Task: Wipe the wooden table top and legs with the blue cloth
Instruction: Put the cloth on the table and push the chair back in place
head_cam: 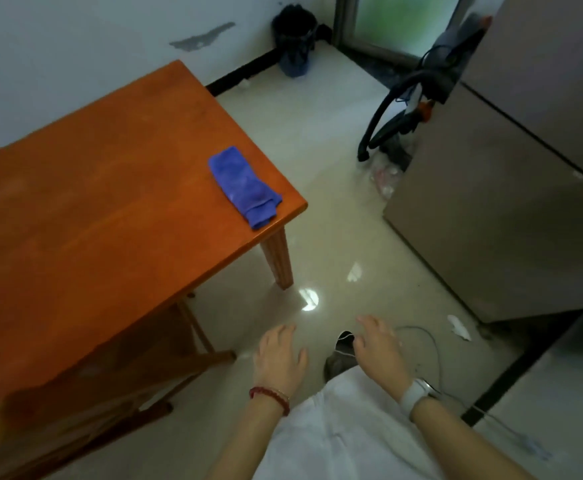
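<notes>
The blue cloth (245, 187) lies on the wooden table (103, 216), near its right corner. The left hand (279, 355) and right hand (378, 348) hang open, holding nothing.

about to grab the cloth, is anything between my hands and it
Nothing visible. The blue cloth lies alone near the table's right corner. Both the left hand and right hand hang open over bare floor, with only open space and the table edge between.
</notes>
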### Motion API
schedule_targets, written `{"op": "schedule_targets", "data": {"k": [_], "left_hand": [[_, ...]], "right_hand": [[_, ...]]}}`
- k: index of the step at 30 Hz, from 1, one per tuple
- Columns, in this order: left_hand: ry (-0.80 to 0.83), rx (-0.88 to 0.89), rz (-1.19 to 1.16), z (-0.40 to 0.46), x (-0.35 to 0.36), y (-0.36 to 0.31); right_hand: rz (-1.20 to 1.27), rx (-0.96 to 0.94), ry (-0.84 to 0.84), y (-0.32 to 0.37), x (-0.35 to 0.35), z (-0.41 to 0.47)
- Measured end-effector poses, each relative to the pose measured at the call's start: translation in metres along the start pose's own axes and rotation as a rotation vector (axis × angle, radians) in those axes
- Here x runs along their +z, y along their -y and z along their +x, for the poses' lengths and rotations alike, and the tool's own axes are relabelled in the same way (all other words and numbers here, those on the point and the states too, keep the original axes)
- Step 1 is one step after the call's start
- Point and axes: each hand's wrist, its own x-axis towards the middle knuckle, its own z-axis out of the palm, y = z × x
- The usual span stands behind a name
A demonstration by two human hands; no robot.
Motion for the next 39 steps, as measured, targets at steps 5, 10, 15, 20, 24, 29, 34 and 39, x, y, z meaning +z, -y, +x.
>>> {"op": "schedule_targets", "data": {"k": [5,10,15,20,24,29,34,39], "left_hand": [[-0.032,0.149,0.017,0.098,-0.036,-0.101],[-0.091,0.17,-0.034,0.173,-0.067,-0.157],[-0.105,0.149,-0.076,0.269,-0.103,-0.182],[-0.147,0.114,-0.125,0.394,-0.156,-0.198],[-0.184,-0.011,-0.196,0.462,-0.193,-0.19],[-0.17,-0.171,-0.289,0.502,-0.209,-0.174],[-0.145,-0.271,-0.302,0.534,-0.214,-0.182],[-0.133,-0.361,-0.314,0.588,-0.231,-0.209]], "right_hand": [[0.001,0.029,-0.065,-0.019,-0.096,0.081],[-0.045,0.046,-0.029,-0.017,-0.149,0.15],[-0.069,0.019,0.046,0.003,-0.188,0.236],[-0.136,0.026,0.061,0.041,-0.252,0.347],[-0.119,-0.055,0.105,0.089,-0.294,0.423],[-0.079,-0.13,0.151,0.136,-0.322,0.496],[-0.026,-0.137,0.211,0.154,-0.343,0.56],[0.019,-0.138,0.266,0.164,-0.358,0.633]]}}
